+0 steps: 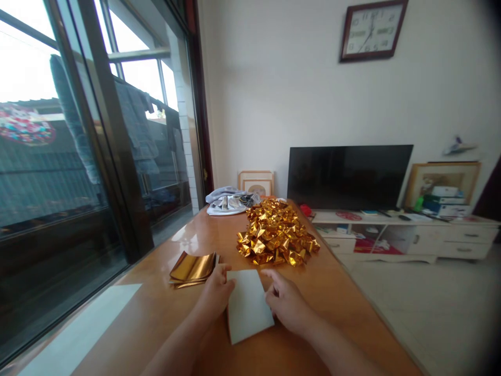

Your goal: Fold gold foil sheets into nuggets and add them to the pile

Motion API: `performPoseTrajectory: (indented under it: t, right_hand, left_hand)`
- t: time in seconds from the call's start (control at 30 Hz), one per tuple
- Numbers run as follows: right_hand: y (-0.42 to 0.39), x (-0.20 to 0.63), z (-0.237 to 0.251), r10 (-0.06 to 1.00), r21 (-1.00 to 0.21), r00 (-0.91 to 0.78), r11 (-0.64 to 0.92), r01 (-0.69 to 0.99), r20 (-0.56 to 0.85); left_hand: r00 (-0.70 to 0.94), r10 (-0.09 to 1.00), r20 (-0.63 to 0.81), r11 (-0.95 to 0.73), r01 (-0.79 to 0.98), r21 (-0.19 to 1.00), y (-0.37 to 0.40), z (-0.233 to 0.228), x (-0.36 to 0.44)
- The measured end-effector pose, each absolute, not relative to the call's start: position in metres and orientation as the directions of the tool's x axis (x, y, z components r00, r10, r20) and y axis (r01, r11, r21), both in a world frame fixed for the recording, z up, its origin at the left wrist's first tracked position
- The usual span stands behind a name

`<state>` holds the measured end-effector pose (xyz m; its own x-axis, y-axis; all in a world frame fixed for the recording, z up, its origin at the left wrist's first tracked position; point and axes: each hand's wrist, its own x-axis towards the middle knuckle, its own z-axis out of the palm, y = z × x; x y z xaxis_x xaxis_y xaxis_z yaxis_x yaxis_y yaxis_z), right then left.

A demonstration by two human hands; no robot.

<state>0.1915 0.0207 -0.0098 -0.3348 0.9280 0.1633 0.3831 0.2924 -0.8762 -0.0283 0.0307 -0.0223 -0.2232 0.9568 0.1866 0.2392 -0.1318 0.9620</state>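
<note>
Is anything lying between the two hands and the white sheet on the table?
Nothing visible. The left hand rests on the left edge of the white sheet and the right hand on its right edge. The gold foil stack lies off to the left, and the pile of folded gold pieces sits farther back on the table.

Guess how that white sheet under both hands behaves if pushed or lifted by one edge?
The white sheet lies flat and thin on the glossy wooden table, so it probably slides easily when pushed. Lifted by one edge it would likely droop, being floppy and light. The left hand and right hand press its sides, and it looks easy to crease.
</note>
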Motion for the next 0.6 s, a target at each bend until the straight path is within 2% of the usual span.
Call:
performPoseTrajectory:
  t: [0.17,0.3,0.4,0.47,0.6]
  right_hand:
    - [0.025,0.196,-0.015,0.941,-0.869,-0.323,0.243,0.432,0.102]
    - [0.031,0.201,-0.020,0.961,-0.893,-0.274,0.163,0.419,0.046]
    - [0.034,0.203,-0.020,0.968,-0.911,-0.251,0.105,0.399,0.002]
    - [0.035,0.203,-0.018,0.970,-0.926,-0.241,0.065,0.372,-0.028]
    - [0.035,0.203,-0.013,0.966,-0.957,-0.238,-0.028,0.289,-0.100]
  left_hand:
    - [-0.112,0.943,0.314,-0.251,0.380,0.890,0.031,-0.028,-0.029]
    - [-0.055,0.880,0.471,-0.348,0.600,0.720,0.024,-0.019,-0.028]
    - [0.131,0.908,0.398,-0.389,0.618,0.683,0.015,-0.009,-0.022]
    - [0.301,0.889,0.344,-0.457,0.614,0.643,0.008,-0.003,-0.015]
    - [0.448,0.864,0.230,-0.492,0.654,0.575,-0.006,0.008,-0.003]
